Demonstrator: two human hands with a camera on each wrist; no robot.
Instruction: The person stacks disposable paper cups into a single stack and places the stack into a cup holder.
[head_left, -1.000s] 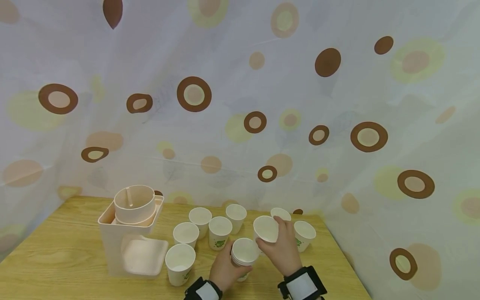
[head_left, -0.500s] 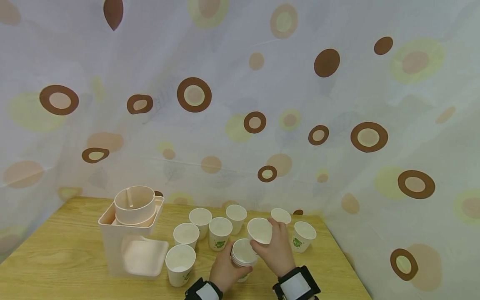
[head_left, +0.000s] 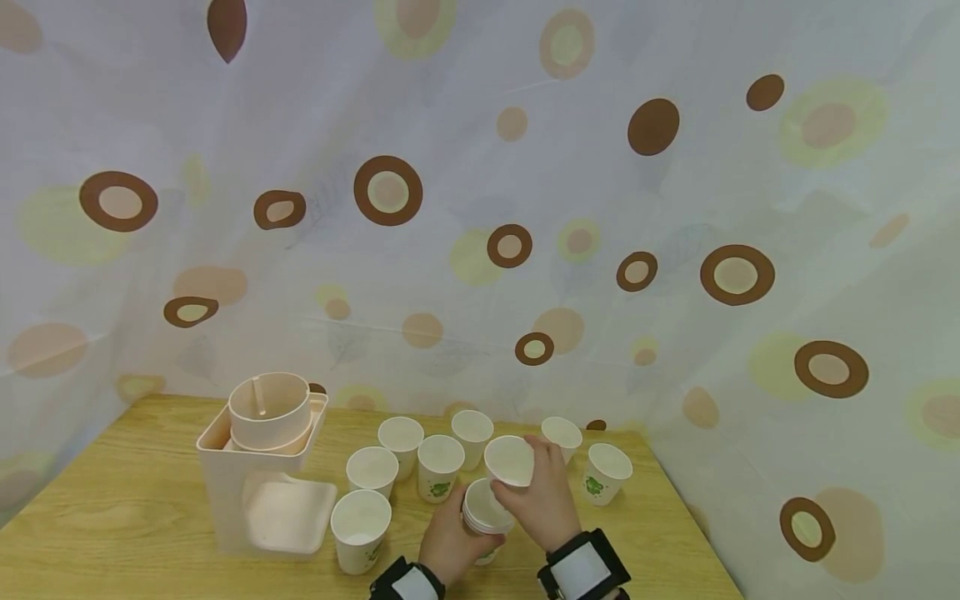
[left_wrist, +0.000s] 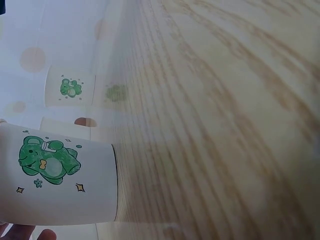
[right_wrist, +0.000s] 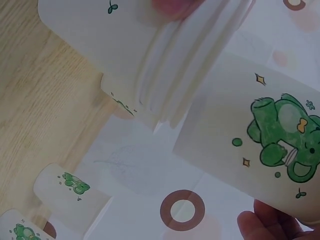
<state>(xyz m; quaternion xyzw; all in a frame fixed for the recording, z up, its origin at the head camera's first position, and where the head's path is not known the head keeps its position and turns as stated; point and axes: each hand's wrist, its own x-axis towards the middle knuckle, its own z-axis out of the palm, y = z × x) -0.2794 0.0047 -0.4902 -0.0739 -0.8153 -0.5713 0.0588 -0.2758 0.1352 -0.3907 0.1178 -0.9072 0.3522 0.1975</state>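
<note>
My left hand (head_left: 450, 540) grips a nested stack of white paper cups (head_left: 487, 510) near the front of the table. Several layered rims show on this stack (right_wrist: 165, 70) in the right wrist view. A single paper cup (head_left: 509, 461) is held in my right hand (head_left: 546, 504), just behind and above the stack's mouth. In the right wrist view this single cup (right_wrist: 280, 130) carries a green bear print, and its base end is close to the stacked rims. The left wrist view shows a bear-printed cup (left_wrist: 60, 175) low over the wooden surface, with fingertips below it.
Several upright paper cups stand on the wooden table (head_left: 97, 492): a group left of the hands, including a near cup (head_left: 361, 525), and two at the right, a back cup (head_left: 562, 433) and a right cup (head_left: 606, 473). A pale pink plastic container (head_left: 255, 475) stands at left.
My right hand has moved left with its cup, bringing it from the stack's right side to over its back edge. The left hand and stack have stayed nearly still.
</note>
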